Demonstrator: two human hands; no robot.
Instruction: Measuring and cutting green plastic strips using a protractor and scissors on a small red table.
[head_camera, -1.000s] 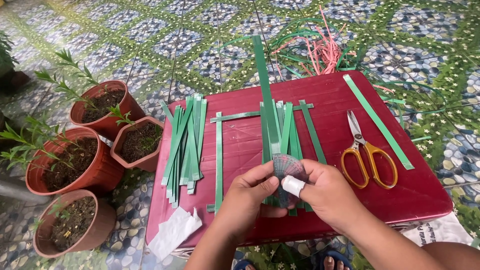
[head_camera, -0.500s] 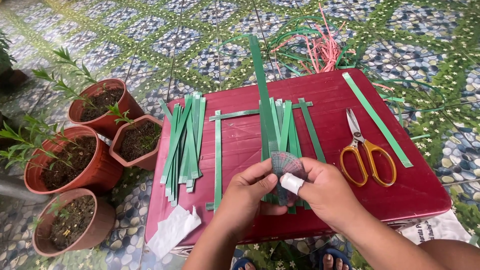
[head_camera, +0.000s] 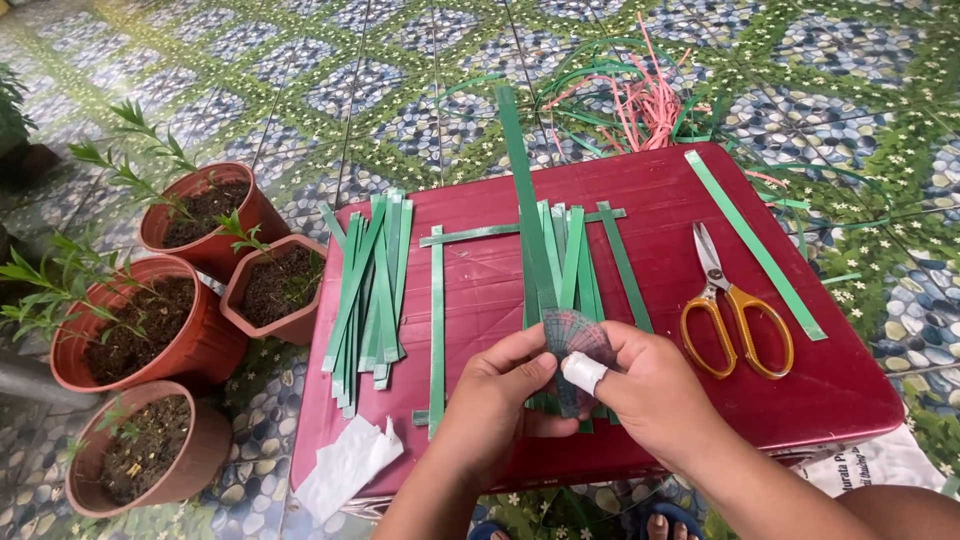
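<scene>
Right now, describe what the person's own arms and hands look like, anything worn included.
Both forearms are bare, with no sleeves in view. The left hand wears nothing: no ring, watch or glove. The right hand has a white bandage wrapped around the thumb tip. No wristbands or other markings show.

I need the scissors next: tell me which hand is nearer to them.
Right. The right hand lies just left of the scissors on the red table; the left hand is farther left.

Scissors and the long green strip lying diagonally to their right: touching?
Apart. The head view shows red tabletop between the orange-handled scissors and the diagonal green strip along their whole length.
</scene>
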